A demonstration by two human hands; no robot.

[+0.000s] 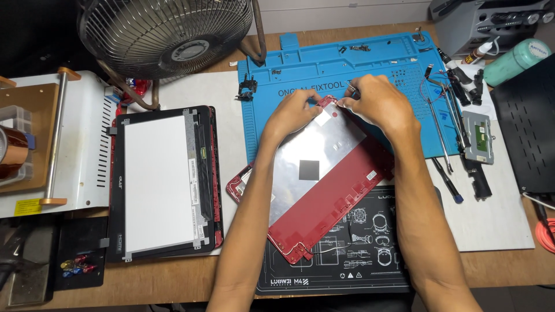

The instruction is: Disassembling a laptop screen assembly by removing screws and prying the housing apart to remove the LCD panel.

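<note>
Nearest me, at the front edge of the worktop [173, 283], lies a black mat [358, 254] printed with white line drawings. The near corner of the red laptop lid [335, 196] rests on it, with a thin wire running along that near corner. The lid lies inside up, a silver foil sheet [306, 156] covering much of it and a small dark square at the foil's middle. Its long axis runs on a diagonal, from the near corner by the worktop's front edge up and away to the far corner, which reaches onto the blue silicone mat [324, 63].

Both my forearms stretch over the lid to that far corner. My left hand [292, 112] is curled, its fingertips pressing on the lid's rim just left of the corner. My right hand [376, 101] pinches the rim just right of the corner, thumb and forefinger closed on something small and thin that I cannot make out. The two hands sit just beside each other, the corner between them.

Toward the left edge lies a display panel in a black bezel [162, 182], its long side running away from me. Toward the right edge, tweezers and screwdrivers [445, 115] are scattered beside a small trackpad part [478, 136]. At the far left stands a fan [167, 34].
</note>
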